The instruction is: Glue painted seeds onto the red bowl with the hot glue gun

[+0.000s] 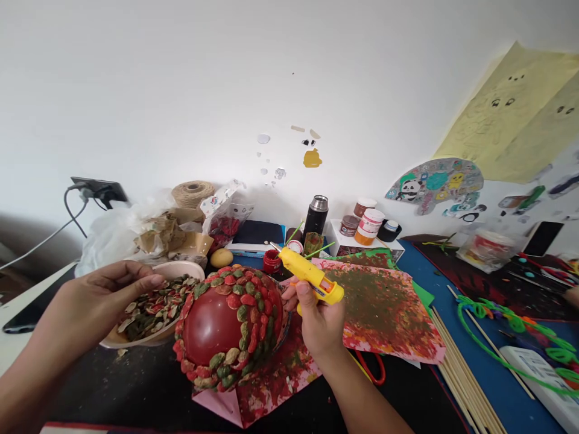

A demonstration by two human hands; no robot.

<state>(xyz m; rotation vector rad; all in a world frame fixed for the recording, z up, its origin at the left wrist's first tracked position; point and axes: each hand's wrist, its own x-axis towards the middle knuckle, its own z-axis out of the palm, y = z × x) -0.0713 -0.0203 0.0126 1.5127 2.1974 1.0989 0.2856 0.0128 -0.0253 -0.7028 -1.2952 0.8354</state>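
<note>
A shiny red ball point(210, 328) sits in front of me, partly covered with rows of peanut shells point(243, 313) coloured red, green and tan. In my right hand point(323, 322) is a yellow glue gun point(307, 274), its nozzle pointing up and left above the ball. My left hand point(124, 286) is closed in a pinch over a pale bowl point(195, 270) of coloured shell pieces point(156, 304). Whatever lies between those fingertips is too small to make out. Under the ball, paint-splattered pink paper point(280, 386) covers part of the black mat.
A second paint-splattered sheet point(384, 307), red-handled scissors point(377, 371) and wooden sticks point(465, 377) lie to the right. Paint jars point(370, 226) and a black flask point(316, 216) stand at the back. A white power strip point(543, 386) and green pipe cleaners point(474, 337) occupy the far right.
</note>
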